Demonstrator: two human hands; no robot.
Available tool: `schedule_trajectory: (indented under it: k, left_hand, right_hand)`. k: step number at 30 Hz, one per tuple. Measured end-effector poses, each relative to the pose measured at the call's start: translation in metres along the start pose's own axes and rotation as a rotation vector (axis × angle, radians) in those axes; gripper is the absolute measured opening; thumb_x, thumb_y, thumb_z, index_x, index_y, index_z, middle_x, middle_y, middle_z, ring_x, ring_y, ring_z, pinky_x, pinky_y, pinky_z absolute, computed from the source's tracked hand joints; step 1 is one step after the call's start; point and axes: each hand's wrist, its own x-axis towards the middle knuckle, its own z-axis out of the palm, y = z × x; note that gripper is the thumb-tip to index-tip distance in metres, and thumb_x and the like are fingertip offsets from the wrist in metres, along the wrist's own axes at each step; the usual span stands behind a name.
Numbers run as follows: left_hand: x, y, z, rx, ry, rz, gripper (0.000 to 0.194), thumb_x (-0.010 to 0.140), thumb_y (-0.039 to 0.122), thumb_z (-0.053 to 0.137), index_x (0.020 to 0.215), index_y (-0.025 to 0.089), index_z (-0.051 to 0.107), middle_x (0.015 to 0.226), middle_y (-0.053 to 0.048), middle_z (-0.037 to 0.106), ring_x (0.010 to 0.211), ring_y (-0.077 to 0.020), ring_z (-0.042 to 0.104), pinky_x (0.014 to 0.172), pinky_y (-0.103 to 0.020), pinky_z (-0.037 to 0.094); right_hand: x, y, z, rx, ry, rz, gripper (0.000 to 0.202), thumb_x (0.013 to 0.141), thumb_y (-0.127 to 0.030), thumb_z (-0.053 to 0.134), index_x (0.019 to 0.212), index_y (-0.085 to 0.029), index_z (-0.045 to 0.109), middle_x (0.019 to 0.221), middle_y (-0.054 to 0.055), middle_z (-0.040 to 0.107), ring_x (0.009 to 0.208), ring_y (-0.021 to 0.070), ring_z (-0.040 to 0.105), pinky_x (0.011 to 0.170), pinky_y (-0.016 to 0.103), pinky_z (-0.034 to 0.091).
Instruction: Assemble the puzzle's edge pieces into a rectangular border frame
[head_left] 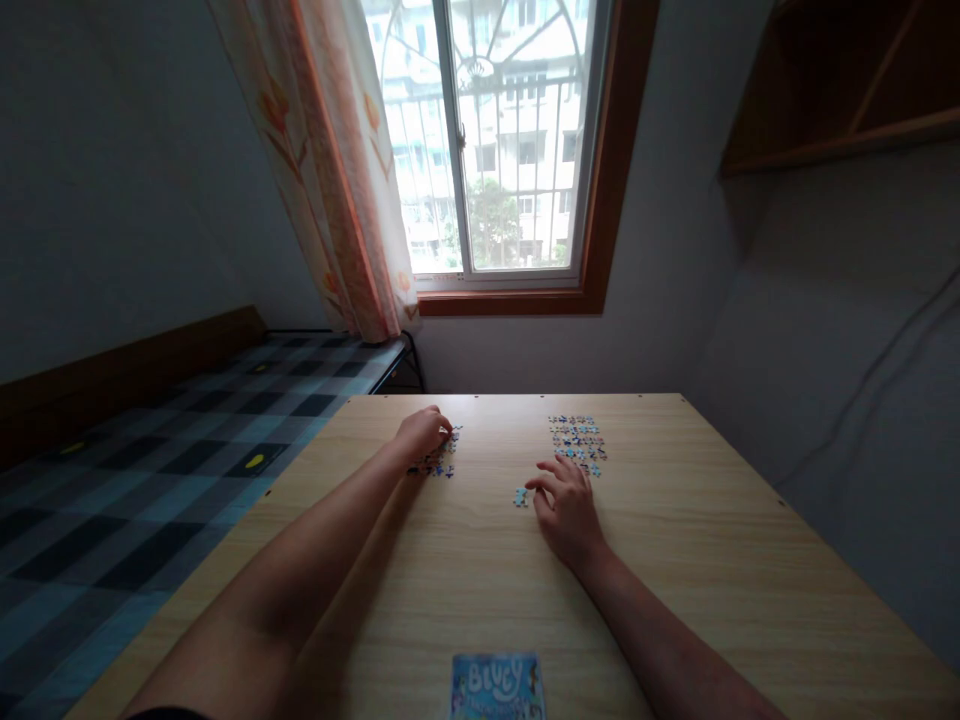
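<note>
Over the far left of the table, my left hand [424, 432] has its thumb and fingertips pinched together on a jigsaw puzzle piece, which the fingers mostly cover. Loose puzzle pieces [439, 466] lie in a group under and in front of that hand, partly hidden by it. My right hand [568, 508] rests on the table with bent fingers apart. Its index fingertip and thumb are beside a small light-blue puzzle section [520, 497], at its right edge. Just beyond the right hand, more puzzle pieces [577, 436] lie spread in rows.
At the near edge of the wooden table [465, 590] lies a blue puzzle box [497, 686] with "Bluey"-like lettering. A bed with a checked cover [195, 440] stands along the left side. Beyond the table are a curtain [330, 170] and a barred window [517, 150].
</note>
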Motion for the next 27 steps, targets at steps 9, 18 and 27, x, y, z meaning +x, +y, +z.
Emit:
schedule_trajectory:
  k: [9,18,27]
  left_hand:
    - [0.01,-0.004,0.001,0.016,-0.046,-0.001,0.021,0.08,0.026,0.066,0.095,0.029,0.081,0.105,-0.006,0.068,0.091,-0.0198,0.066,0.079,-0.024,0.047]
    - [0.029,-0.007,-0.017,-0.067,-0.151,0.023,0.014,0.072,0.026,0.074,0.085,0.022,0.079,0.092,-0.004,0.071,0.084,-0.0173,0.065,0.072,-0.022,0.047]
    - [0.007,-0.007,-0.075,-0.471,-0.094,0.134,0.024,0.084,0.037,0.062,0.093,0.015,0.069,0.083,-0.004,0.073,0.073,-0.0141,0.065,0.063,-0.022,0.048]
  right_hand:
    - [0.001,0.0,0.0,0.013,0.006,-0.011,0.027,0.085,-0.017,0.053,0.089,-0.026,0.077,0.121,0.006,0.068,0.135,0.0302,0.044,0.116,0.057,0.026]
    - [0.002,0.003,0.002,0.047,0.005,0.017,0.026,0.083,-0.016,0.054,0.088,-0.027,0.077,0.12,0.006,0.068,0.134,0.0287,0.045,0.116,0.055,0.028]
    - [0.003,0.001,0.0,0.044,0.002,0.024,0.026,0.084,-0.016,0.053,0.088,-0.026,0.077,0.119,0.006,0.069,0.132,0.0287,0.047,0.114,0.053,0.03]
